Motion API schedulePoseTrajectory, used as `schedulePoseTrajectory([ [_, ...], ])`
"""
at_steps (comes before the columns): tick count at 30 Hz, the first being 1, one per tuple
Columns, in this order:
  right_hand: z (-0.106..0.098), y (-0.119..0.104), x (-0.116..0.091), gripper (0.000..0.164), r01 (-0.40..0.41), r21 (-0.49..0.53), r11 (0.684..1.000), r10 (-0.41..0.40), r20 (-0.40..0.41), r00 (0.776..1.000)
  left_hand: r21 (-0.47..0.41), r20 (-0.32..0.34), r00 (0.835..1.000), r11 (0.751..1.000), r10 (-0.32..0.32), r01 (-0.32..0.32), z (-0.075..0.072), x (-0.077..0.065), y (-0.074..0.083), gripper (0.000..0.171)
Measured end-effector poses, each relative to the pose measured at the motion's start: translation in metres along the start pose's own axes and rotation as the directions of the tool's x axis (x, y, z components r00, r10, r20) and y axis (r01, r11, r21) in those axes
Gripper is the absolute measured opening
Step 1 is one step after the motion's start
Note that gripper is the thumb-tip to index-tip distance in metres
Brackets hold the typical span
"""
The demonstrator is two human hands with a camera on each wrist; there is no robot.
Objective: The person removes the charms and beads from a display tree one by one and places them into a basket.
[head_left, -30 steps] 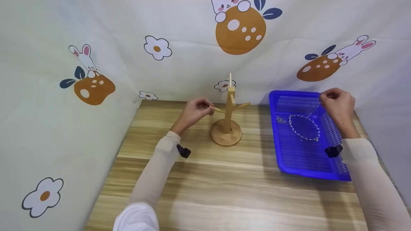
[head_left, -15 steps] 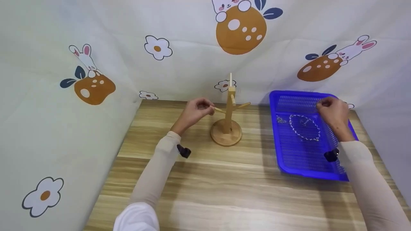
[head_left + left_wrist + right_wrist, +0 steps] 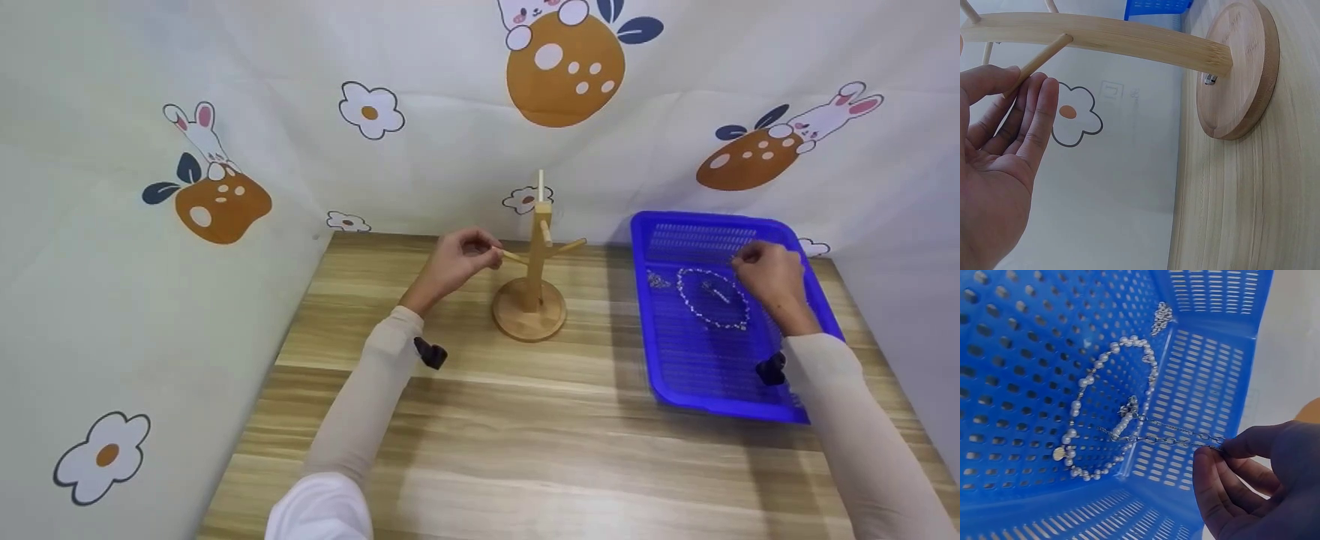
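My left hand (image 3: 454,262) pinches the tip of one peg (image 3: 1044,59) of a wooden stand (image 3: 534,274) between thumb and fingers. The stand is upright on a round base. Over the blue basket, my right hand (image 3: 772,277) pinches a silver chain necklace (image 3: 1171,440) between thumb and fingertips. Its two strands run down to a short row of white beads and a silver cluster, seen within the loop of a pearl bracelet or necklace (image 3: 1075,408). That pearl loop lies spread on the basket floor. Whether the cluster touches the floor I cannot tell.
The blue basket (image 3: 646,337) with slotted walls stands on the right of the wood-grain table (image 3: 525,442). A small heap of silver chain (image 3: 1161,318) lies in its corner. A printed curtain (image 3: 435,165) rises behind the stand and along the sides.
My right hand has moved down and slightly left over the basket, and the hanging chain has dropped lower, inside the pearl loop. My left hand stays on the peg.
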State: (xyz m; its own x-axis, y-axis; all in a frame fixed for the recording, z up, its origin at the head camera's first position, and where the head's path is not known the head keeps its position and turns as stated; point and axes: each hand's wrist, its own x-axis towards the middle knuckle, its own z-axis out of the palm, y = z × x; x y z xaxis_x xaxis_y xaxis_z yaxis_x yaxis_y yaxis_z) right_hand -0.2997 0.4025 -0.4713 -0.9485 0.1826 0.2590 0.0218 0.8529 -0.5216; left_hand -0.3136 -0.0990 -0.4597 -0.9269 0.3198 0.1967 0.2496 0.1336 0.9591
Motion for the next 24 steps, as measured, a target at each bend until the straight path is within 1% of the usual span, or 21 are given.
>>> schedulePoseTrajectory([
  [6,0.0036,0.0044,-0.0017,0.021,0.020,-0.036,0.999,-0.017,0.063,0.998,0.016,-0.002,1.000,1.000,-0.006,0.006,-0.0002,-0.0005,0.0004,0.005],
  [10,0.0061,0.0077,-0.0017,0.021,0.051,-0.066,0.997,-0.046,0.086,0.995,0.016,-0.004,1.000,1.000,0.002,-0.002,0.0002,-0.0007,0.0007,0.006],
  [14,0.0078,0.0092,-0.0016,0.022,0.063,-0.080,0.995,-0.054,0.109,0.993,0.012,-0.005,1.000,1.000,0.003,-0.002,0.0003,-0.0005,-0.0007,0.006],
  [19,0.0077,0.0098,-0.0025,0.022,0.075,-0.082,0.994,-0.066,0.103,0.992,0.022,-0.002,1.000,1.000,-0.004,0.005,-0.0002,-0.0003,0.0000,0.006],
  [24,0.0066,0.0088,-0.0041,0.022,0.081,-0.079,0.994,-0.074,0.090,0.993,0.021,0.010,1.000,1.000,0.004,-0.004,-0.0006,-0.0004,0.0016,0.007],
])
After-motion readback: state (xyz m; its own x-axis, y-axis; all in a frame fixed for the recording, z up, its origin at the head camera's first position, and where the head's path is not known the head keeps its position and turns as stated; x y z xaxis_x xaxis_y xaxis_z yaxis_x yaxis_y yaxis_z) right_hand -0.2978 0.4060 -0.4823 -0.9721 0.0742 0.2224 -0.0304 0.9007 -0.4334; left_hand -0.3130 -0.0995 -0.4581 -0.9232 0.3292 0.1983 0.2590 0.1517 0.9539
